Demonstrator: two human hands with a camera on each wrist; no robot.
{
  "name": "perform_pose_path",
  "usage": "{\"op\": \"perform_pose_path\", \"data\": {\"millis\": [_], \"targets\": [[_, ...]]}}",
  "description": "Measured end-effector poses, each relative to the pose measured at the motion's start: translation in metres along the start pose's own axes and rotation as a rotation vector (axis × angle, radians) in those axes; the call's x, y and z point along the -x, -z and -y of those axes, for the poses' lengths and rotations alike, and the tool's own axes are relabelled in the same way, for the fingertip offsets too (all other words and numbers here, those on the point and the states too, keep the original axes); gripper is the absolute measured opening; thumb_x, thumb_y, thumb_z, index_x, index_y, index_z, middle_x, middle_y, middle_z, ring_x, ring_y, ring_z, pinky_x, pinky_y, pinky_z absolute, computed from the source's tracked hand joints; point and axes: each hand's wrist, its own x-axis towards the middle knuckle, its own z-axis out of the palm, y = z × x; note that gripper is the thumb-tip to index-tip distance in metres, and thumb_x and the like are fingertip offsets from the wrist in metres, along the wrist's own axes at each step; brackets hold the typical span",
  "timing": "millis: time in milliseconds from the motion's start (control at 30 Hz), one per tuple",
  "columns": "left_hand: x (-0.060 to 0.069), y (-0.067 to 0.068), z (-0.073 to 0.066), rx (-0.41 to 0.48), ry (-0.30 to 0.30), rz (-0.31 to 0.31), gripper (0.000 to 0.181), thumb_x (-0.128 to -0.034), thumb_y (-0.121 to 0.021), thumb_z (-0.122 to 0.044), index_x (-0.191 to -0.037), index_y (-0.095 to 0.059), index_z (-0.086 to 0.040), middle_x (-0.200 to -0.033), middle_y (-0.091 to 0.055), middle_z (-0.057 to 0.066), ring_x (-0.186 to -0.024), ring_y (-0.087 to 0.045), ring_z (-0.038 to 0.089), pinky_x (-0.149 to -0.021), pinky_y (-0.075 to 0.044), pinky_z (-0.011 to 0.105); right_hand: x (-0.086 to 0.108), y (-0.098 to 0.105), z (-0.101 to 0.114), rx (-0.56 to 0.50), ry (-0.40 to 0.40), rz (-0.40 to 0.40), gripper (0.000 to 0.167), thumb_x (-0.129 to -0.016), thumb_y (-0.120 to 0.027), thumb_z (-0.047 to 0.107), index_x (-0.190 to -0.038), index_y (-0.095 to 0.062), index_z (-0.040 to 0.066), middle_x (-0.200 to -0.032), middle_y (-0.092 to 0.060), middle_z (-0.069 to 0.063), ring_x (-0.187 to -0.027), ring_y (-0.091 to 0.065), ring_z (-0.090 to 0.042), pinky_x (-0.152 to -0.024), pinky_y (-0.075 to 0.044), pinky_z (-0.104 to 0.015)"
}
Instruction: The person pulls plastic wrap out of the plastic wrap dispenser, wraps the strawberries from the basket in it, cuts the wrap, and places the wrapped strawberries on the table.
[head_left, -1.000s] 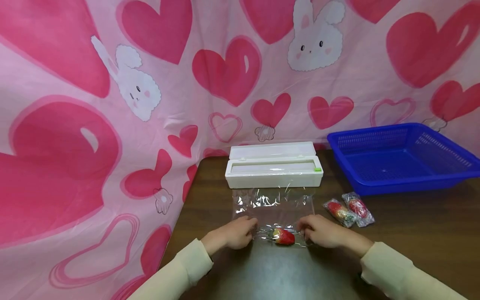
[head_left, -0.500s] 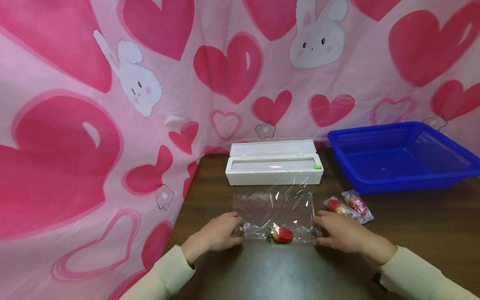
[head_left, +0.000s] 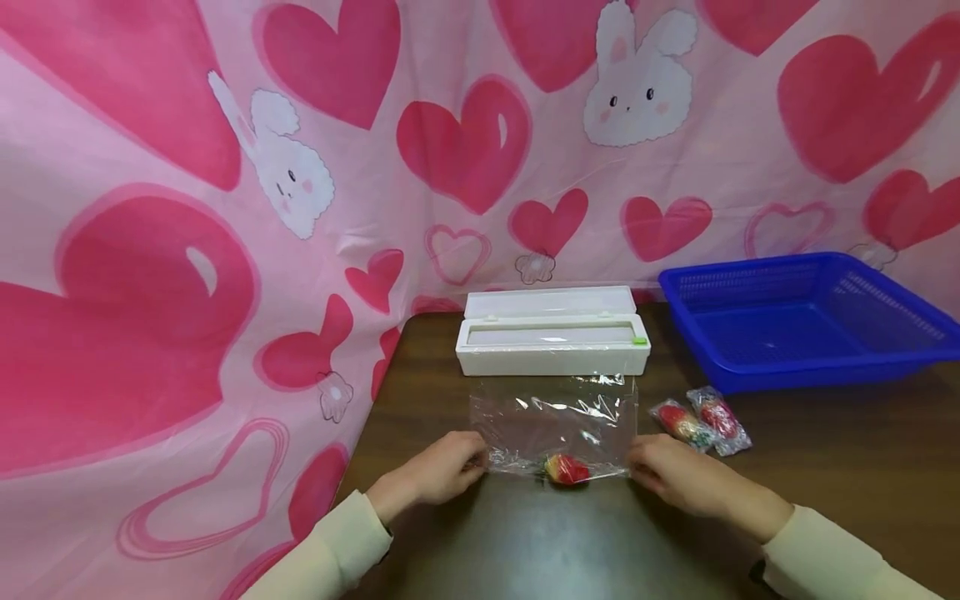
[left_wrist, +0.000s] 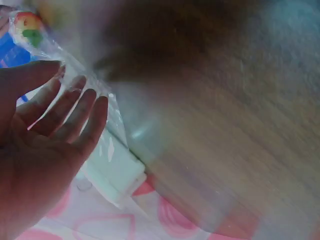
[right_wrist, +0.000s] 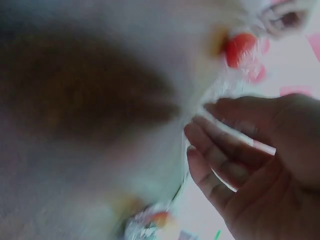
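A strawberry [head_left: 566, 469] lies on its side near the front edge of a clear sheet of plastic wrap [head_left: 555, 417], partly covered by it. At the sheet's left front corner my left hand [head_left: 444, 468] pinches the film between thumb and fingers, as the left wrist view also shows with the hand [left_wrist: 55, 120]. My right hand [head_left: 678, 475] pinches the opposite corner; in the right wrist view its thumb and fingertips [right_wrist: 200, 125] meet at the film's edge. Behind the sheet stands a white plastic wrap dispenser [head_left: 553, 360] with its lid raised.
Two wrapped strawberries lie just beyond my right hand, one nearer [head_left: 681, 422] and one farther right [head_left: 720, 418]. A blue plastic basket [head_left: 825, 367] stands at the back right of the brown table [head_left: 420, 392]. A pink heart-patterned cloth [head_left: 465, 192] hangs behind and to the left.
My hands have moved apart from close beside the strawberry to the film's side edges. The front of the film now lies partly over the strawberry and looks pulled flatter.
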Motion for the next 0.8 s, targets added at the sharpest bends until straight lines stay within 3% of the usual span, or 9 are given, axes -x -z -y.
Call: {"op": "perform_pose_path", "data": {"millis": [167,333,400,533,633,800], "targets": [[-0.005,0.008,0.006,0.115,0.041,-0.028,0.004,-0.0984,-0.062,0.000,-0.102,-0.063,-0.003,-0.086,-0.068,0.004,-0.075,-0.055,0.006,-0.070,-0.051,0.026,-0.002,0.016,-0.016,-0.196,-0.148,0.006,0.016,-0.094,-0.071,0.010,-0.080,-0.069,0.019,-0.074,-0.058,0.018,-0.067,-0.051,0.003,-0.059,-0.045,-0.025],[-0.020,0.007,0.016,0.160,0.076,-0.075,0.008,-0.0998,-0.057,0.003,-0.106,-0.062,0.003,-0.078,-0.067,0.008,-0.065,-0.057,0.010,-0.062,-0.049,0.026,-0.010,0.017,-0.030,-0.402,-0.277,0.009,0.014,-0.097,-0.065,0.005,-0.084,-0.071,0.007,-0.069,-0.066,0.005,-0.060,-0.061,-0.008,-0.056,-0.049,-0.025],[-0.026,0.005,0.019,0.172,0.088,-0.089,0.010,-0.0995,-0.056,0.004,-0.107,-0.063,0.005,-0.076,-0.067,0.007,-0.061,-0.061,0.012,-0.059,-0.049,0.025,-0.014,0.013,-0.034,-0.427,-0.318,-0.011,0.013,-0.096,-0.065,0.004,-0.084,-0.071,0.004,-0.068,-0.067,0.002,-0.058,-0.062,-0.010,-0.056,-0.049,-0.026],[-0.038,0.003,0.024,0.109,0.113,-0.107,0.010,-0.0975,-0.058,0.004,-0.104,-0.065,0.003,-0.076,-0.067,0.005,-0.063,-0.061,0.014,-0.060,-0.050,0.028,-0.025,0.002,-0.040,-0.317,-0.411,-0.060,0.010,-0.090,-0.069,0.006,-0.080,-0.070,0.008,-0.063,-0.066,0.005,-0.055,-0.058,-0.009,-0.054,-0.047,-0.027],[-0.043,0.002,0.025,-0.016,0.146,-0.106,0.009,-0.0949,-0.065,-0.002,-0.104,-0.066,-0.001,-0.082,-0.065,0.004,-0.070,-0.058,0.015,-0.065,-0.050,0.032,-0.030,-0.003,-0.042,-0.162,-0.445,-0.073,0.007,-0.085,-0.073,0.008,-0.081,-0.068,0.011,-0.063,-0.061,0.008,-0.057,-0.053,-0.009,-0.054,-0.043,-0.030],[-0.041,0.007,0.015,-0.219,0.207,-0.147,0.023,-0.0936,-0.070,-0.012,-0.115,-0.066,-0.005,-0.094,-0.056,0.004,-0.073,-0.055,0.017,-0.062,-0.049,0.034,-0.034,0.006,-0.032,0.102,-0.381,-0.094,0.017,-0.083,-0.078,0.010,-0.092,-0.064,0.007,-0.072,-0.057,0.003,-0.066,-0.056,-0.018,-0.058,-0.047,-0.039]]}}
